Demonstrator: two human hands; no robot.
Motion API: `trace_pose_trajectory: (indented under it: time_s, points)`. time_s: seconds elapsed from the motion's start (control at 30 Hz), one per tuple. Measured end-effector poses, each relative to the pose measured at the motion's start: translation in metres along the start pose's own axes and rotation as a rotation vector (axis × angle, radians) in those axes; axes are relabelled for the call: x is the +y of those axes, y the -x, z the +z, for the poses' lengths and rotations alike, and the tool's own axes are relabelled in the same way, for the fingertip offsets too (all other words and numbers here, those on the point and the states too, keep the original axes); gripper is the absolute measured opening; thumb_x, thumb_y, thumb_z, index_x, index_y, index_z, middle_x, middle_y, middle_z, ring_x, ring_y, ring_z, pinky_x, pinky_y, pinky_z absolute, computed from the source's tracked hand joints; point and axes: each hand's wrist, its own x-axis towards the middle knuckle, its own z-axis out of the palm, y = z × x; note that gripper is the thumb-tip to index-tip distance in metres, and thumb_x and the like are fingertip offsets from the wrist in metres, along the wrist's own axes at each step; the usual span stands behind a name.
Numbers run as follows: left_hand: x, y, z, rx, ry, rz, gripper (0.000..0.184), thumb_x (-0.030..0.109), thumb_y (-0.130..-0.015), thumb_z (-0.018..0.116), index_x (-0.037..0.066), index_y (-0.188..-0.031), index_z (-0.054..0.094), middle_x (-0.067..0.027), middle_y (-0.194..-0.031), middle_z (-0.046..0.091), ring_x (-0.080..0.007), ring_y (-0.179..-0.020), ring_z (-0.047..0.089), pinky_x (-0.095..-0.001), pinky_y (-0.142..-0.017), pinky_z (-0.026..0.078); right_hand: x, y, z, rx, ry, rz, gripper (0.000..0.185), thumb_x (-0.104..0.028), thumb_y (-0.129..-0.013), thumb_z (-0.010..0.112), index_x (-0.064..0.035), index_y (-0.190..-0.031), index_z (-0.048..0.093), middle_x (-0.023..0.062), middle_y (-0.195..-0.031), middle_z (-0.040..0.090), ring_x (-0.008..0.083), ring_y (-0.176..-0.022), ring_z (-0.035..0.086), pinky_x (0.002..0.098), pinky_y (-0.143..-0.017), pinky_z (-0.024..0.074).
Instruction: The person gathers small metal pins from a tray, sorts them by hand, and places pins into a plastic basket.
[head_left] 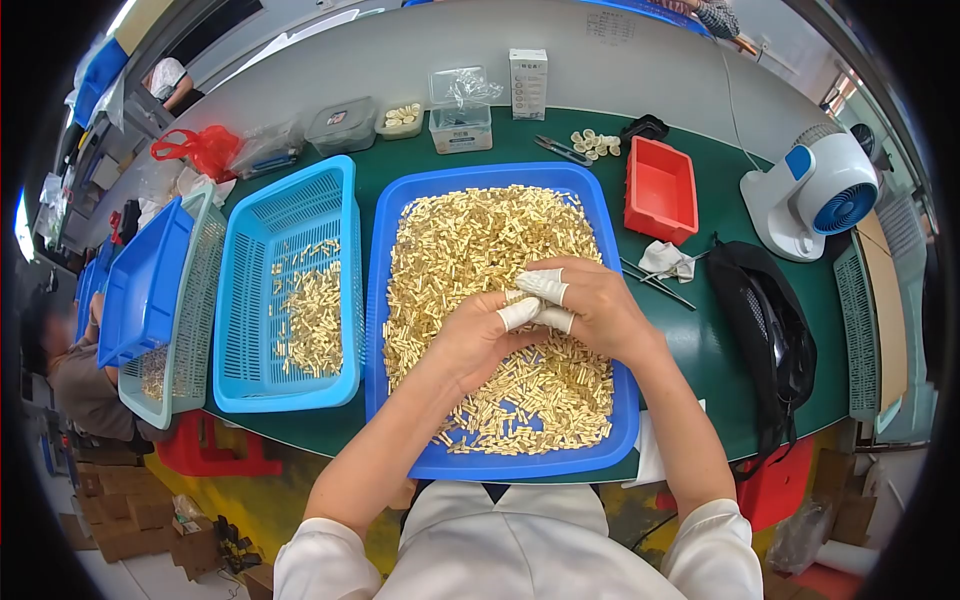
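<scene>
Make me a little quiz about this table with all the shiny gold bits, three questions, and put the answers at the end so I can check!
1. Pick one: what colour is the big tray that holds most of the gold bits?
A) red
B) blue
C) white

2. True or false: the fan stands to the right of the little red box.

3. Fill the gap: the left hand and the right hand have small ____ covers on some fingers.

Key: 1 B; 2 true; 3 white.
</scene>
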Motion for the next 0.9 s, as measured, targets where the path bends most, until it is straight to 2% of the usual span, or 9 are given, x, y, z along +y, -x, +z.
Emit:
trace_pose_trajectory:
  time_s: [0.27, 0.37, 0.43, 0.6, 0.67, 0.8, 0.9]
  points:
    - [-0.002, -0.001, -0.003, -0.011, -0.004, -0.007, 0.021, 0.011, -0.092, 0.057, -0.002, -0.108, 0.06, -0.0116, -0.106, 0.064, -0.0235, -0.1, 0.062, -0.0419, -0.093, 0.051, -0.007, -0.001, 0.004, 0.03, -0.084, 0.042, 0.036, -0.013, -0.072, 0.074, -0.01, -0.107, 0.068, 0.0099, -0.107, 0.067, 0.0271, -0.101, 0.063, 0.0356, -0.083, 0.0517]
    - [-0.001, 0.002, -0.001, -0.065, -0.006, -0.086, 0.018, 0.01, -0.091, 0.058, -0.002, -0.104, 0.062, -0.009, -0.103, 0.063, -0.0198, -0.097, 0.061, -0.0364, -0.089, 0.05, -0.006, 0.0, 0.005, 0.02, -0.118, 0.037, 0.037, -0.012, -0.071, 0.074, -0.0108, -0.108, 0.068, 0.0102, -0.109, 0.066, 0.0273, -0.102, 0.063, 0.036, -0.083, 0.0518]
    - [-0.001, 0.002, -0.002, -0.073, 0.001, -0.092, 0.018, 0.01, -0.09, 0.059, -0.002, -0.104, 0.062, -0.009, -0.102, 0.064, -0.0197, -0.097, 0.061, -0.0364, -0.089, 0.05, -0.004, 0.001, 0.007, -0.016, -0.147, 0.002, 0.038, -0.01, -0.07, 0.074, -0.0113, -0.107, 0.068, 0.0108, -0.111, 0.065, 0.0277, -0.103, 0.062, 0.0363, -0.084, 0.0519]
    - [-0.001, 0.002, -0.004, -0.094, 0.028, -0.098, 0.017, 0.009, -0.089, 0.06, 0.0, -0.103, 0.063, -0.0081, -0.102, 0.064, -0.0191, -0.097, 0.062, -0.0363, -0.089, 0.05, -0.005, 0.0, 0.009, -0.012, -0.141, 0.015, 0.04, -0.008, -0.067, 0.074, -0.0116, -0.107, 0.068, 0.0111, -0.11, 0.065, 0.0277, -0.104, 0.062, 0.0362, -0.083, 0.0525]
    - [-0.001, 0.002, -0.002, -0.096, 0.036, -0.096, 0.016, 0.008, -0.089, 0.06, 0.001, -0.103, 0.063, -0.0077, -0.102, 0.064, -0.0188, -0.096, 0.062, -0.0362, -0.089, 0.049, -0.011, -0.003, 0.009, 0.012, -0.137, -0.036, 0.043, -0.004, -0.064, 0.074, -0.0103, -0.106, 0.068, 0.0116, -0.111, 0.065, 0.028, -0.104, 0.063, 0.0356, -0.083, 0.0532]
    - [-0.003, 0.005, 0.003, -0.015, 0.046, -0.055, 0.016, 0.006, -0.088, 0.059, 0.004, -0.103, 0.063, -0.0064, -0.103, 0.064, -0.0178, -0.096, 0.062, -0.0355, -0.088, 0.049, -0.01, -0.003, 0.012, 0.047, -0.139, -0.094, 0.044, -0.001, -0.061, 0.074, -0.0088, -0.104, 0.068, 0.012, -0.109, 0.066, 0.0284, -0.101, 0.064, 0.0354, -0.081, 0.054]
    - [-0.006, 0.0, -0.005, -0.12, 0.026, -0.064, 0.019, 0.006, -0.087, 0.06, 0.007, -0.106, 0.062, -0.0043, -0.105, 0.063, -0.0177, -0.1, 0.06, -0.0369, -0.088, 0.049, -0.008, -0.001, 0.013, 0.066, -0.128, -0.112, 0.044, -0.001, -0.061, 0.074, -0.008, -0.104, 0.068, 0.0119, -0.106, 0.067, 0.0286, -0.099, 0.065, 0.0354, -0.08, 0.0545]
